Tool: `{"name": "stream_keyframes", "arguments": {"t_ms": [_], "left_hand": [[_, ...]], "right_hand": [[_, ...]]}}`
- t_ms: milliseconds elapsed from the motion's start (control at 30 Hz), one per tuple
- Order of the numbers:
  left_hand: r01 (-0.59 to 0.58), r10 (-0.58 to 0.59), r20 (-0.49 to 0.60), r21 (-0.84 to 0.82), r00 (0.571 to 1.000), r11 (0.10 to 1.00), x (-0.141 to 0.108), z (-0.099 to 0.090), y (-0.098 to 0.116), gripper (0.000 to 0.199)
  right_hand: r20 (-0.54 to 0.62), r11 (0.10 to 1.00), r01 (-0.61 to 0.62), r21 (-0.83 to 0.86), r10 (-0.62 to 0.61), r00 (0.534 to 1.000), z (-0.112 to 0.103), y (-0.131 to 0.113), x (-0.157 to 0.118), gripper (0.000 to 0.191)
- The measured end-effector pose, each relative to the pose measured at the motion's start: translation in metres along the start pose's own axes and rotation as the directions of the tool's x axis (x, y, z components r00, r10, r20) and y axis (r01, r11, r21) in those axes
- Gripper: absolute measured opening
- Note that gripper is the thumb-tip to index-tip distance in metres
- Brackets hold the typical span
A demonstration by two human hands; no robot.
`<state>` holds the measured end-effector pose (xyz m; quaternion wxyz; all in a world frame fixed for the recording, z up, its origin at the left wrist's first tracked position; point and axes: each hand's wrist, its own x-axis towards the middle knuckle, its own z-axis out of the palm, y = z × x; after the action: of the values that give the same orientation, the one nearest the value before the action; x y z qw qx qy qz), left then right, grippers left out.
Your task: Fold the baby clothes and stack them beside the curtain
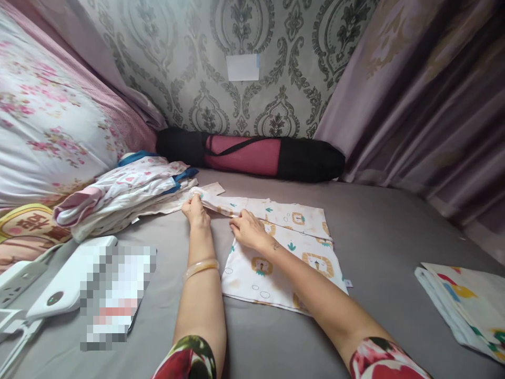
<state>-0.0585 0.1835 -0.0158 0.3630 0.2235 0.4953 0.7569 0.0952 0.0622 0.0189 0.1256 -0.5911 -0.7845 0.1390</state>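
A white child's garment (282,250) printed with lions and green leaves lies on the grey sheet in front of me, its far part folded over toward me. My left hand (196,209) is closed, pinching the far left end of the cloth, probably a sleeve, slightly lifted. Nearer the middle, my right hand (249,227) has its thumb and fingers pressed together on the edge of the folded strip. A small white tag sticks out at the garment's right side. The fingertips of my right hand partly hide the cloth they hold.
A pile of clothes (138,184) lies at the left, beside a floral pillow (51,110). A power bank (71,284), power strip (18,281) and blurred phone (120,289) are at near left. Folded cloth (465,300) lies at right; a black-and-pink bag (244,155) lines the wall.
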Motion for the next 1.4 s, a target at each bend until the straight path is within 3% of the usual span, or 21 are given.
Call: {"name": "stream_keyframes", "arguments": {"t_ms": [67,167,267,433,633,767,833,900,933,1000,1067,1133,1200,1233,1267,1300,1400], "left_hand": [[0.070,-0.077,-0.076,-0.090,0.994,0.993,0.002,0.003,-0.002,0.018],[0.154,-0.178,-0.133,-0.175,0.975,0.972,0.002,0.005,0.000,0.025],[0.185,-0.201,-0.060,-0.205,0.978,0.961,0.002,0.005,0.003,0.021],[0.238,-0.236,0.037,-0.253,0.971,0.938,-0.002,0.007,0.011,0.017],[0.159,-0.102,0.209,-0.274,0.973,0.948,-0.015,0.016,0.028,0.020],[0.038,0.046,0.289,-0.278,0.956,0.960,-0.033,0.032,0.042,0.050],[-0.018,0.099,0.311,-0.253,0.945,0.967,-0.046,0.043,0.045,0.069],[-0.043,0.121,0.357,-0.219,0.926,0.975,-0.061,0.054,0.044,0.083],[-0.044,0.123,0.394,-0.206,0.911,0.978,-0.069,0.059,0.043,0.087],[-0.032,0.124,0.484,-0.193,0.866,0.981,-0.089,0.068,0.040,0.093],[-0.017,0.123,0.597,-0.181,0.793,0.983,-0.112,0.076,0.038,0.099],[-0.002,0.095,0.735,-0.126,0.672,0.992,-0.133,0.080,0.038,0.103],[-0.025,0.018,0.845,-0.005,0.534,1.000,-0.146,0.079,0.041,0.100],[-0.059,-0.028,0.870,0.066,0.492,0.996,-0.147,0.077,0.043,0.093],[-0.101,-0.071,0.875,0.135,0.478,0.986,-0.144,0.073,0.044,0.082],[-0.149,-0.103,0.862,0.201,0.496,0.968,-0.138,0.067,0.046,0.070],[-0.282,-0.172,0.776,0.413,0.607,0.866,-0.105,0.046,0.047,0.046]], "right_hand": [[0.023,0.996,0.038,0.077,-0.039,0.999,-0.002,0.008,0.003,0.029],[-0.057,0.989,-0.033,0.141,0.041,0.998,-0.008,0.023,0.012,0.035],[-0.181,0.992,-0.123,0.041,0.129,0.975,-0.009,0.037,0.023,0.037],[-0.046,0.998,-0.041,-0.056,0.039,0.998,0.003,0.050,0.034,0.041],[-0.019,0.997,-0.073,-0.032,0.073,0.997,0.020,0.048,0.036,0.059],[-0.011,0.995,-0.050,0.085,0.051,0.999,0.016,0.051,0.038,0.055],[-0.107,0.964,-0.043,0.262,0.073,0.992,0.008,0.057,0.038,0.046],[-0.226,0.838,-0.091,0.537,0.247,0.942,-0.003,0.064,0.032,0.036],[-0.224,0.707,-0.122,0.697,0.376,0.899,-0.010,0.068,0.027,0.031],[-0.056,0.315,-0.149,0.937,0.560,0.827,-0.024,0.078,0.013,0.024],[0.146,-0.070,-0.129,0.989,0.561,0.815,-0.039,0.090,-0.005,0.022],[0.240,-0.297,-0.096,0.950,0.502,0.831,-0.050,0.103,-0.024,0.032],[0.267,-0.412,-0.048,0.910,0.494,0.827,-0.056,0.116,-0.039,0.046],[0.272,-0.447,-0.021,0.894,0.504,0.820,-0.057,0.122,-0.045,0.052],[0.273,-0.473,0.005,0.881,0.517,0.811,-0.056,0.127,-0.049,0.056],[0.273,-0.492,0.027,0.870,0.527,0.805,-0.054,0.132,-0.052,0.059],[0.273,-0.516,0.051,0.855,0.530,0.803,-0.047,0.141,-0.053,0.061]]}}
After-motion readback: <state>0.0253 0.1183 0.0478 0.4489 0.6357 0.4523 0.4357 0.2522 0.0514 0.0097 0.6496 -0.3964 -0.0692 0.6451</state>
